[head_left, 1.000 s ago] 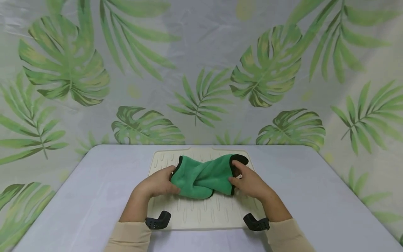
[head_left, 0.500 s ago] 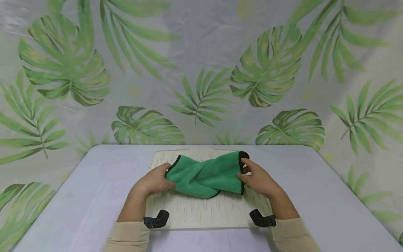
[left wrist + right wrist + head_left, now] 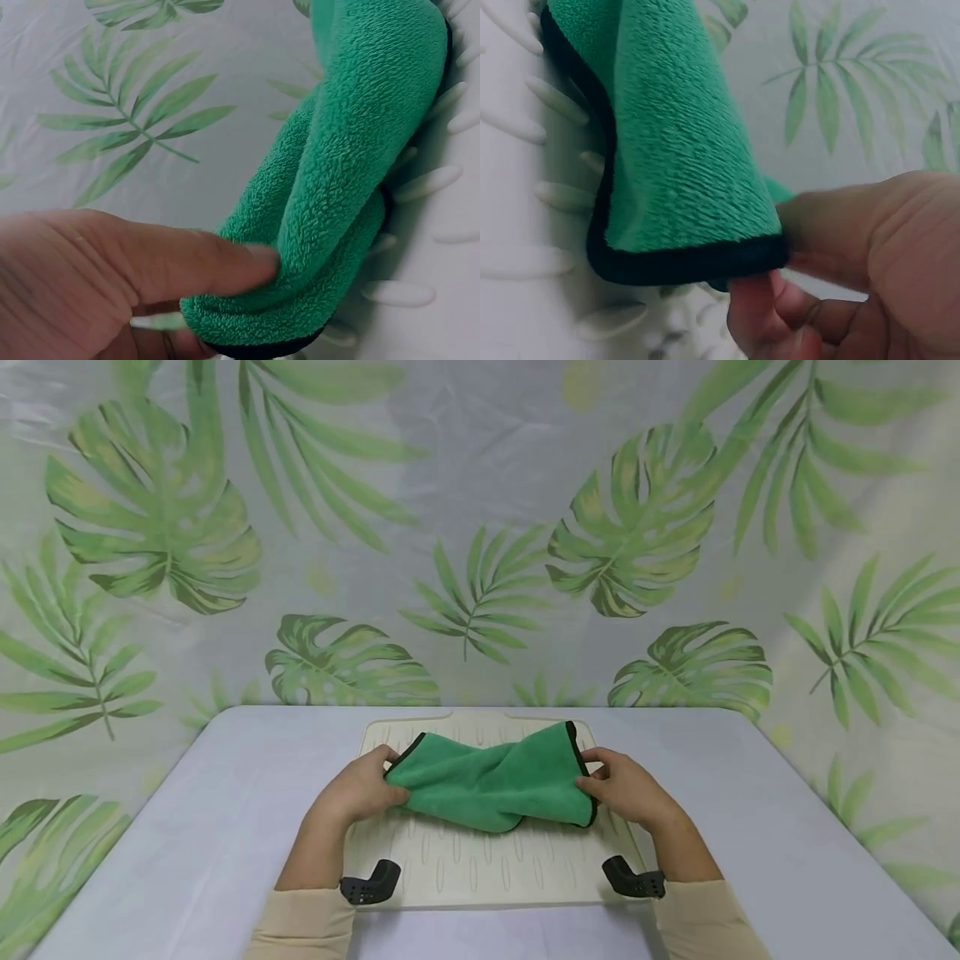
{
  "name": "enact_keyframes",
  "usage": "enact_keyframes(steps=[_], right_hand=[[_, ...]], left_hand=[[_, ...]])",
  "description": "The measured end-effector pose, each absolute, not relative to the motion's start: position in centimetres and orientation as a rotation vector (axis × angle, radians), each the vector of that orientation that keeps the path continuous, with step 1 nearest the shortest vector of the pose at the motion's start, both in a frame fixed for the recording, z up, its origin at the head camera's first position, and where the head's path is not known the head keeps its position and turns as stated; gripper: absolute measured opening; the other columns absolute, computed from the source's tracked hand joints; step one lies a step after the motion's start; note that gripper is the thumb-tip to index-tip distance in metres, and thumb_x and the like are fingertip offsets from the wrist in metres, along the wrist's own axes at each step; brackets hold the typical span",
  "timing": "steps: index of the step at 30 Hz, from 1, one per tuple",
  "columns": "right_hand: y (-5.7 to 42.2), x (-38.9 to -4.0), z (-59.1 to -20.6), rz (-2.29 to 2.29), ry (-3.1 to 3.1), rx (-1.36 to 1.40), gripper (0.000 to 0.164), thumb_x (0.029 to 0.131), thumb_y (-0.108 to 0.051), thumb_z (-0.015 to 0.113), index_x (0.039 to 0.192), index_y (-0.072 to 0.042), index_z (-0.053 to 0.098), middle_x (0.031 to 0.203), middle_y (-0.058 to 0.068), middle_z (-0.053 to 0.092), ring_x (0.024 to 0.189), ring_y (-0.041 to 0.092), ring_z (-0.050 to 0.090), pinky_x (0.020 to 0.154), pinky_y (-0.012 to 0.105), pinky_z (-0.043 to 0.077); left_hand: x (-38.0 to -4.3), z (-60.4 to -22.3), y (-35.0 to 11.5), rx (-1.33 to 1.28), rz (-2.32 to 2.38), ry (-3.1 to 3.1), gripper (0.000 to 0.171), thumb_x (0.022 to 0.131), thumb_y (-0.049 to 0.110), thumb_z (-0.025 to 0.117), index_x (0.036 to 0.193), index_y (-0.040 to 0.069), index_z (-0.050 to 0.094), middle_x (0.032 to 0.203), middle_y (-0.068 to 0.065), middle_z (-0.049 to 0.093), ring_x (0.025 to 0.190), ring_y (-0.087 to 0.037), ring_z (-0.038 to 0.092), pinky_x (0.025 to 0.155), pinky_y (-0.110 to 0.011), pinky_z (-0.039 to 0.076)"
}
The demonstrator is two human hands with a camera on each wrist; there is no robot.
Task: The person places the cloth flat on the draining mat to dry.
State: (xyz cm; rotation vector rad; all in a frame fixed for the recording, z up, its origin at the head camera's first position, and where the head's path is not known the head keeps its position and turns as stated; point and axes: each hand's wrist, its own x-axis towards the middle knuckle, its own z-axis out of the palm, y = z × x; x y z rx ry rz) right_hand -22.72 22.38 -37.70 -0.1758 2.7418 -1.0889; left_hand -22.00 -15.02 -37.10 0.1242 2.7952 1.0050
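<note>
A green plush towel with black edging is stretched between both hands over a cream ridged mat. My left hand pinches its left end, thumb on top and the other fingers beneath. In the left wrist view the thumb presses into the folded green pile. The right hand pinches the black-edged right end of the towel. Its thumb and fingers meet at the hem in the right wrist view. A fold runs across the towel's middle, and its lower edge sags close over the mat.
The cream mat with raised ridges lies on a white-covered table. Behind it hangs a leaf-patterned sheet. A black wrist device sits on the left wrist and another on the right wrist.
Both hands have moved apart, the right one farther to the right and the left one slightly left. The towel between them has widened and its twist has loosened.
</note>
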Motion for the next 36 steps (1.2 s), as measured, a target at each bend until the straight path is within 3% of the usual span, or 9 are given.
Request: enact_keyframes(steps=[4, 6, 8, 11, 15, 20, 27, 34, 36], right_hand=[[22.8, -22.5, -37.5, -0.995, 2.701, -0.189, 0.036, 0.103, -0.035, 0.061, 0.103, 0.001, 0.067, 0.07, 0.003, 0.059, 0.058, 0.013, 0.048, 0.058, 0.031, 0.042], [23.1, -22.3, -37.4, -0.93, 2.642, -0.206, 0.041, 0.102, -0.04, 0.061, 0.081, -0.005, 0.063, 0.059, -0.001, 0.049, 0.051, 0.013, 0.037, 0.053, 0.029, 0.036], [23.2, -22.2, -37.5, -0.897, 2.583, -0.241, 0.044, 0.102, -0.041, 0.061, 0.073, -0.008, 0.057, 0.057, -0.002, 0.047, 0.05, 0.013, 0.035, 0.052, 0.028, 0.035], [23.1, -22.2, -37.6, -0.954, 2.575, -0.297, 0.033, 0.103, -0.031, 0.06, 0.079, -0.008, 0.058, 0.064, 0.001, 0.052, 0.053, 0.015, 0.042, 0.054, 0.029, 0.038], [22.2, -22.6, -37.7, -1.13, 2.671, -0.316, 0.016, 0.105, -0.015, 0.055, 0.108, -0.001, 0.062, 0.09, 0.01, 0.064, 0.065, 0.018, 0.056, 0.063, 0.035, 0.051], [20.8, -22.6, -38.0, -1.236, 2.662, -0.28, 0.028, 0.104, -0.007, 0.051, 0.131, 0.002, 0.055, 0.124, 0.026, 0.062, 0.074, 0.019, 0.066, 0.07, 0.038, 0.061], [21.0, -22.6, -37.9, -1.231, 2.62, -0.323, 0.021, 0.099, -0.008, 0.052, 0.116, 0.002, 0.059, 0.101, 0.016, 0.066, 0.086, 0.02, 0.065, 0.074, 0.038, 0.062], [20.9, -22.7, -38.3, -1.172, 2.602, -0.35, 0.043, 0.105, -0.041, 0.055, 0.127, -0.004, 0.064, 0.111, 0.01, 0.072, 0.097, 0.015, 0.067, 0.078, 0.033, 0.056], [20.9, -22.8, -38.3, -1.165, 2.617, -0.324, 0.045, 0.107, -0.045, 0.05, 0.109, -0.004, 0.068, 0.092, 0.006, 0.071, 0.086, 0.014, 0.065, 0.076, 0.032, 0.053]], left_hand=[[-22.0, -37.1, -15.4, 0.022, 0.987, 2.781, 0.038, 0.097, 0.039, 0.066, 0.098, 0.002, 0.06, 0.084, -0.008, 0.061, 0.074, -0.021, 0.055, 0.064, -0.036, 0.047], [-22.0, -37.1, -15.7, -0.025, 1.005, 2.75, 0.042, 0.101, 0.045, 0.059, 0.084, 0.008, 0.055, 0.072, -0.004, 0.049, 0.065, -0.018, 0.045, 0.058, -0.031, 0.039], [-22.0, -37.3, -15.9, -0.034, 1.052, 2.728, 0.041, 0.103, 0.044, 0.055, 0.081, 0.01, 0.053, 0.069, -0.001, 0.044, 0.062, -0.016, 0.04, 0.056, -0.03, 0.035], [-22.2, -37.4, -16.0, 0.0, 1.164, 2.711, 0.031, 0.104, 0.034, 0.054, 0.09, 0.007, 0.058, 0.073, -0.002, 0.048, 0.065, -0.017, 0.043, 0.058, -0.03, 0.036], [-22.5, -37.6, -15.8, 0.027, 1.263, 2.709, 0.022, 0.104, 0.024, 0.055, 0.101, 0.002, 0.06, 0.077, -0.004, 0.051, 0.066, -0.018, 0.046, 0.058, -0.03, 0.039], [-22.2, -37.6, -15.8, -0.002, 1.146, 2.761, 0.022, 0.103, 0.023, 0.056, 0.103, 0.002, 0.061, 0.082, -0.008, 0.058, 0.072, -0.021, 0.052, 0.06, -0.031, 0.041], [-21.8, -37.0, -15.9, 0.016, 0.989, 2.771, 0.024, 0.101, 0.021, 0.057, 0.081, 0.008, 0.053, 0.071, -0.004, 0.048, 0.065, -0.019, 0.048, 0.057, -0.029, 0.037], [-21.3, -36.8, -16.1, 0.041, 0.897, 2.781, 0.025, 0.096, 0.017, 0.059, 0.074, 0.01, 0.05, 0.068, -0.003, 0.048, 0.063, -0.017, 0.048, 0.057, -0.028, 0.038], [-21.2, -36.6, -16.3, 0.057, 0.879, 2.783, 0.023, 0.095, 0.016, 0.06, 0.075, 0.009, 0.052, 0.068, -0.003, 0.049, 0.063, -0.017, 0.049, 0.058, -0.028, 0.039]])
